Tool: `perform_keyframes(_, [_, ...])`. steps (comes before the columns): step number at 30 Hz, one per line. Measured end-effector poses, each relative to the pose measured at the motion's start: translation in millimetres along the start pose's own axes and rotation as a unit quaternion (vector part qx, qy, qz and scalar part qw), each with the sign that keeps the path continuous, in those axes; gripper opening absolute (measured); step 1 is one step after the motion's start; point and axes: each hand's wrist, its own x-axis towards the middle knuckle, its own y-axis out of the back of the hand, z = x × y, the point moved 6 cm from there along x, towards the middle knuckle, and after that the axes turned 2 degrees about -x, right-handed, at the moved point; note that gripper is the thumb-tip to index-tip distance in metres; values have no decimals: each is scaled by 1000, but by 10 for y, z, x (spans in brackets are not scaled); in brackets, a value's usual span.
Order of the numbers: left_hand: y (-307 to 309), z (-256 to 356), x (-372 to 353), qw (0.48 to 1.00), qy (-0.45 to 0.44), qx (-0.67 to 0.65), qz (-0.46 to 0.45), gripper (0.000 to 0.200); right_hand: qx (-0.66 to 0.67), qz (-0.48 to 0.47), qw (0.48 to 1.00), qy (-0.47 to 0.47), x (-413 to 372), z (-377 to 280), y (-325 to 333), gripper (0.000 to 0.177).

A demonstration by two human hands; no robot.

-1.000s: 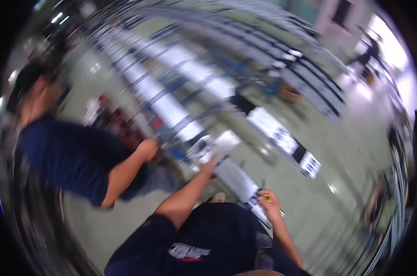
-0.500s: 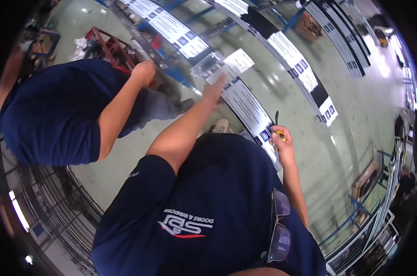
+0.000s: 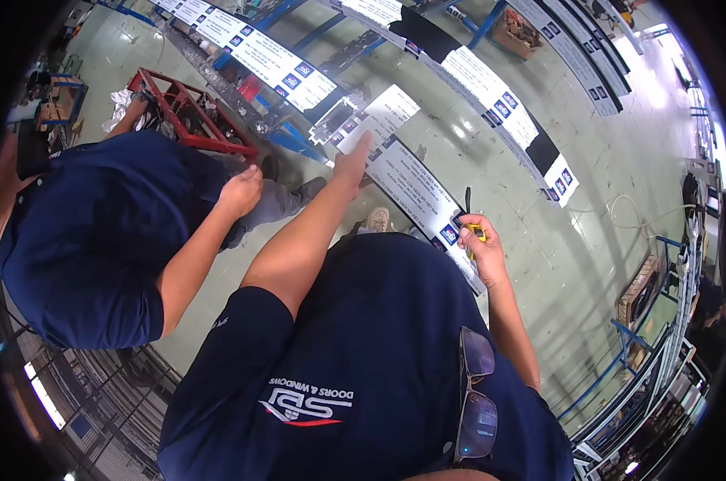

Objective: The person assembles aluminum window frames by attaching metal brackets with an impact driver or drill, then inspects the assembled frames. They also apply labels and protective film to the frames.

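Note:
My left hand [image 3: 351, 168] reaches to the far end of a long profile [image 3: 415, 188] covered in white printed film, its fingers stretched out over the surface. A loose white printed piece [image 3: 393, 110] lies just beyond the fingertips, beside a clear plastic-like part [image 3: 333, 120]. My right hand [image 3: 485, 252] is closed around a yellow tape measure [image 3: 475, 234] at the near end of the same profile. A dark strip or strap [image 3: 468, 199] sticks up beside the right fingers.
A co-worker [image 3: 90, 240] bends at the left, one hand [image 3: 241, 192] near a red metal cart [image 3: 195, 120]. More film-covered profiles [image 3: 491, 92] lie on blue supports ahead. A cardboard box [image 3: 517, 36] is at the back, and a rack of metal bars [image 3: 659, 361] stands at the right.
The co-worker's near hand has moved down from beside the cart, and another arm now shows at the cart. My hands keep nearly the same places on the profile as the view shifts.

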Motion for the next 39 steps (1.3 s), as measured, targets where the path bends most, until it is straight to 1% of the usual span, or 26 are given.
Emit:
perform_keyframes(3, [1,-2,43,1000,-1,0,-1,60,3,1,1000,8,16,-7,-10,23])
perform_keyframes(5, [43,-46,123,1000,-16,13,3,66,-7,1,1000,11,15,-17,15,23])
perform_keyframes(6, [47,-50,152,1000,-12,17,1,77,-9,0,1000,4,27,3,25,23])
perform_keyframes(7, [104,-137,209,1000,-13,16,-1,77,-10,-2,1000,-2,45,21,30,23])
perform_keyframes(8, [211,-313,337,1000,-2,15,13,82,-45,9,999,-8,24,31,28,23])
perform_keyframes(10, [235,-309,483,1000,-6,27,8,90,-118,26,992,28,45,143,136,26])
perform_keyframes(11, [197,-254,426,999,-52,8,8,85,-90,6,996,26,99,257,181,29])
perform_keyframes(12, [32,-84,206,998,-57,-13,-6,80,-21,7,1000,12,110,303,181,29])
perform_keyframes(13, [51,-173,252,999,-34,-43,-3,72,-49,16,999,16,124,323,155,31])
perform_keyframes(14, [100,-257,384,999,-13,-50,-14,68,-63,21,997,-46,89,203,93,26])
perform_keyframes(15, [103,-284,410,998,-8,-51,-43,64,-61,32,998,2,145,248,59,23])
perform_keyframes(16, [113,-323,456,998,-19,-42,-51,63,-151,34,987,45,186,76,-31,22])
perform_keyframes(17, [132,-287,515,998,-30,-34,-52,63,-176,16,983,48,253,-50,-121,26])
perform_keyframes(19, [154,-242,516,999,-23,-14,-45,60,-326,31,928,177,349,-569,-348,35])
perform_keyframes(21, [160,-239,462,1000,-5,-3,-19,58,-397,11,884,248,636,-947,-579,46])
perform_keyframes(23, [108,-202,280,999,21,-4,-32,56,-480,9,830,285,1019,-1241,-833,55])
perform_keyframes(25, [147,-231,335,1000,10,-4,-27,55,-552,5,782,289,1299,-1561,-1137,63])
perform_keyframes(27, [105,-215,355,999,-1,-1,-34,55,-604,-1,724,333,1742,-1500,-1417,68])
perform_keyframes(28, [101,-209,333,1000,4,-1,-31,54,-603,-1,724,335,1831,-1591,-1538,68])
perform_keyframes(30, [87,-147,228,1000,10,15,-12,49,-663,-67,673,321,2003,-1679,-1826,67])
perform_keyframes(31, [92,-151,228,1000,8,19,-10,49,-660,-66,675,322,2071,-1706,-1925,67])
perform_keyframes(33, [82,-150,259,999,-25,-6,-39,48,-679,-104,650,325,2248,-1668,-2105,70])
perform_keyframes(34, [102,-161,278,999,-38,-6,-35,51,-685,-113,644,321,2311,-1627,-2155,62])
perform_keyframes(37, [57,-102,132,999,-10,3,-31,54,-700,-158,630,296,2378,-1589,-2256,55])
perform_keyframes(38, [69,-118,156,1000,-15,-7,-24,56,-712,-161,610,309,2452,-1515,-2277,48])
perform_keyframes(39, [89,-135,205,1000,-19,-12,-17,56,-710,-168,607,315,2493,-1488,-2293,48])
